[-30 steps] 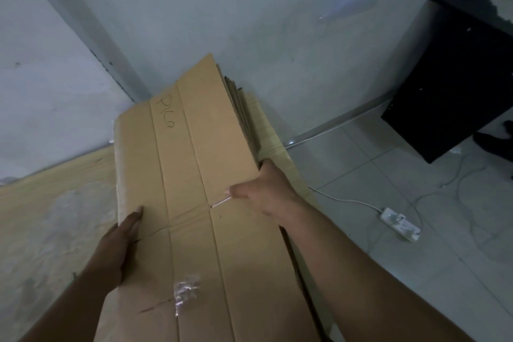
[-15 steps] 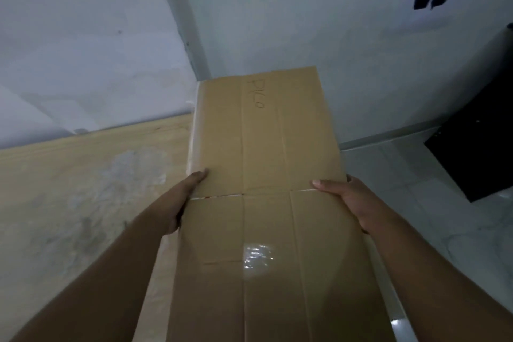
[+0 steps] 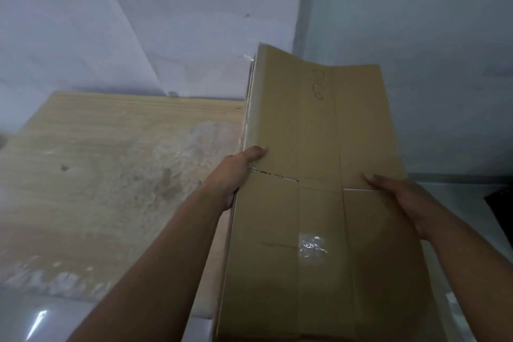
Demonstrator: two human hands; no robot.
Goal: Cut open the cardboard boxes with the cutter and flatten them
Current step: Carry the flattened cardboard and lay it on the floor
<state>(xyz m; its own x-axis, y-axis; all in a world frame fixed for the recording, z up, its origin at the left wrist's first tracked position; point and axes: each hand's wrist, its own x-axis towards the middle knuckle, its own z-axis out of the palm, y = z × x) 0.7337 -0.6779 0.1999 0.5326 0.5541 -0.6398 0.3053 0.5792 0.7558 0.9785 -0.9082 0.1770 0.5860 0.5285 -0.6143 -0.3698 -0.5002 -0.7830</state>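
Observation:
A flattened brown cardboard box point(image 3: 319, 147) with handwriting near its far end fills the centre and right of the view. It lies on top of a stack of other flattened sheets whose edges show along its left side. My left hand point(image 3: 236, 172) grips the left edge with the thumb on top. My right hand point(image 3: 399, 197) grips the right edge, thumb lying on the upper face. A patch of clear tape point(image 3: 312, 247) shines on the near half. No cutter is in view.
A pale wooden board point(image 3: 111, 175) lies on the floor to the left, with whitish scuffs. White walls meet in a corner behind the cardboard. Glossy floor tiles show at the lower left and right. A dark object point(image 3: 499, 197) sits at the right edge.
The view has swung left, so the cardboard now sits further right. Both hands keep their hold on its two side edges. The black cabinet and the recycling sign have left the view.

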